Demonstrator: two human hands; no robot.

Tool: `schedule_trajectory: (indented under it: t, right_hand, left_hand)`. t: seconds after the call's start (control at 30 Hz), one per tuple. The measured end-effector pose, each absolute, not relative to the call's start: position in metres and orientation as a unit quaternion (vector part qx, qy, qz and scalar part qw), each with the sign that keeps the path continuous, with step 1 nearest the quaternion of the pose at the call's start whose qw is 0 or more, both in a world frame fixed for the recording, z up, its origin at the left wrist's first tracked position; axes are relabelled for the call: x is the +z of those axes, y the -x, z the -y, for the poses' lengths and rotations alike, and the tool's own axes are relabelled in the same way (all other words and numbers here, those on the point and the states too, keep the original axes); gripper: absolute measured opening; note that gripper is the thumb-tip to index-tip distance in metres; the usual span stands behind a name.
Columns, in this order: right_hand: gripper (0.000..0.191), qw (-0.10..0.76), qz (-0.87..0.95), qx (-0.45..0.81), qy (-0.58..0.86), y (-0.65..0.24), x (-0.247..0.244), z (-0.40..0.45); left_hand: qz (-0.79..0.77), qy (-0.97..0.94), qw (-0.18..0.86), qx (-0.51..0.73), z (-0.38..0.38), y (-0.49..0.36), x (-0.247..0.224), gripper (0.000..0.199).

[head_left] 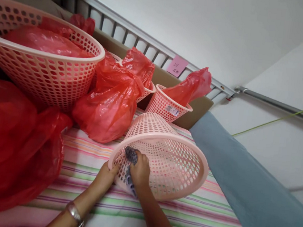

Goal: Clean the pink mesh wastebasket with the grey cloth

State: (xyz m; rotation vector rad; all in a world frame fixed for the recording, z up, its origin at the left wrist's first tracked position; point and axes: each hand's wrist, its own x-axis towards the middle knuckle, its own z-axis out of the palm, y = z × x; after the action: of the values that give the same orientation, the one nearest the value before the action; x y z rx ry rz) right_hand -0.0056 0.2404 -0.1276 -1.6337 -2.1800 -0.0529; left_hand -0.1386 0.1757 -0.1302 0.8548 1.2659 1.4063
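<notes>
A pink perforated plastic basket (163, 129) lies tipped on its side on the striped sheet (82, 193), its mouth turned toward me. My left hand (108, 174) is closed on the left part of its rim, and a silver bracelet is on that wrist. Inside the mouth, my right hand (141, 169) is closed around a dark grey-blue cloth (131, 155) that is against the inner wall. Part of the cloth hangs below my fingers. My right palm hides the rest of it.
A large pink basket (71, 75) holding red plastic stands at the left. Red plastic bags (105, 112) and a small pink basket (166, 106) with a red bag sit behind. A metal railing (139, 32) bearing a pink note (177, 65) runs along the wall; a blue-grey surface (253, 183) lies right.
</notes>
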Motion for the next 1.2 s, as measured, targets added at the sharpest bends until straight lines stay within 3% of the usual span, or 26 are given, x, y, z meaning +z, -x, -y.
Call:
schedule_trajectory:
  t: [0.33,0.63,0.93,1.2]
  right_hand:
    - [0.037,0.158,0.738,-0.087,0.651,0.024,-0.130,-0.309]
    - [0.035,0.150,0.754,-0.077,0.635,0.021,-0.124,-0.278]
    - [0.043,0.197,0.794,0.019,0.575,0.005,-0.120,-0.172]
    - [0.048,0.184,0.804,0.049,0.563,-0.008,-0.116,-0.163]
  left_hand:
    - [-0.528,-0.350,0.515,0.578,-0.174,0.137,-0.122,0.032]
    - [-0.508,-0.354,0.526,0.583,-0.175,0.136,-0.135,0.059]
    - [-0.494,-0.361,0.513,0.602,-0.170,0.135,-0.127,0.043]
    - [-0.510,-0.359,0.503,0.599,-0.168,0.158,-0.107,0.028]
